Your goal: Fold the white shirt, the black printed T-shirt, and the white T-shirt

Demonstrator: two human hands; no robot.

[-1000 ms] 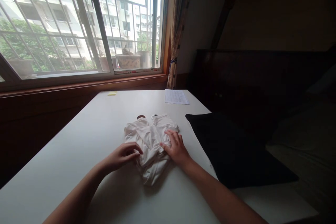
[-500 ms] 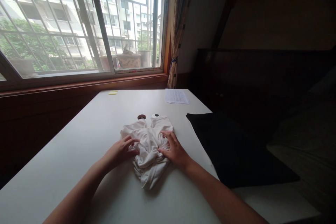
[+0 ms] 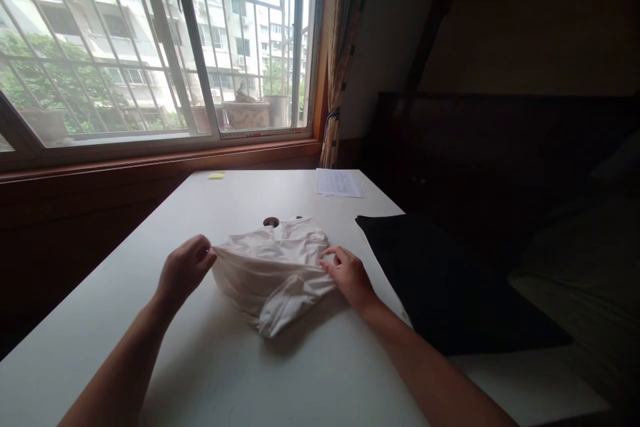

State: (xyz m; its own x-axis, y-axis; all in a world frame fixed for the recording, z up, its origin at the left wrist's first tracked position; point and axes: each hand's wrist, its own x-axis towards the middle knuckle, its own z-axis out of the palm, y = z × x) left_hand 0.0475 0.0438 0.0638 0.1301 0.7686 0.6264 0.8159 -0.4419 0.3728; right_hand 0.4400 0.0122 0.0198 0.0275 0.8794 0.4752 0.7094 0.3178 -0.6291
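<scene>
A crumpled white cloth garment (image 3: 273, 273) lies on the white table (image 3: 210, 360), a little in front of me. My left hand (image 3: 184, 269) pinches its left edge and lifts it slightly off the table. My right hand (image 3: 349, 273) grips the right edge with curled fingers. The cloth is stretched between the two hands, with a loose fold hanging toward me.
A black cloth (image 3: 440, 287) covers the table's right side. A sheet of paper (image 3: 339, 183) and a yellow sticky note (image 3: 216, 175) lie at the far edge below the window (image 3: 150, 47). A small round hole (image 3: 271, 221) sits behind the garment. Dark furniture stands at right.
Both hands have moved apart from the middle of the garment to its edges and closed on it. The cloth is now pulled wide and partly lifted.
</scene>
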